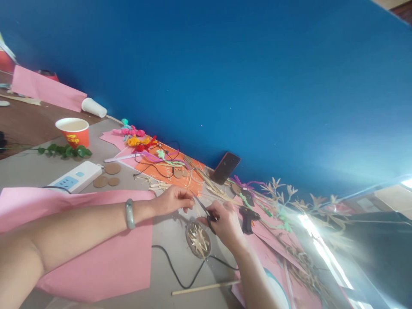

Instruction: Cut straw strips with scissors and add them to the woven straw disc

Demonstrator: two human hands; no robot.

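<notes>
My right hand [228, 225] is closed round the dark handles of a pair of scissors [203, 207], whose blades reach up and left toward my other hand. My left hand [170, 200], with a pale bracelet [130, 213] on the wrist, is pinched closed just left of the blades. Whatever lies between its fingertips is too thin to make out. Below both hands sits a small round dish [187, 241] holding short cut pieces of straw [199, 238].
Pink paper [122, 257] lies under my left forearm. A glue gun [247, 218] is right of my right hand; a phone [226, 168] leans on the blue wall [225, 77]. Farther left are a power strip [75, 177] and paper cup [77, 136]. A black cable [177, 280] crosses the front.
</notes>
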